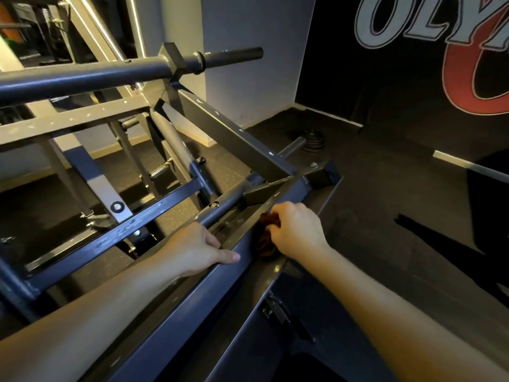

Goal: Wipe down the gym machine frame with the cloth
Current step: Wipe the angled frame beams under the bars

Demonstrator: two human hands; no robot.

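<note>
1. The right hand (298,230) clenches a dark cloth (265,239) and presses it onto the gym machine frame (209,288). It is on the long dark beam that runs from lower left to upper right.
2. Most of the cloth is hidden under the palm. Only a crumpled wad shows at the hand's left side, and its colour, perhaps brown, is hard to judge in the dim light.
3. The right fingers curl round the cloth, and their tips are buried out of sight.
4. The left hand (197,249) grips the same beam near the cloth without touching it. Its fingers hook over the inner edge, which hides the tips, and the thumb lies straight along the top.
5. Both forearms (96,312) are cut off by the bottom edge.
6. A round loading bar (228,55) crosses the top of the view.
7. Weight plates (312,142) lie on the dark floor (385,210) well beyond the hands and are blurred.
8. The wall lettering (407,20) is cut off at the top and right.
</note>
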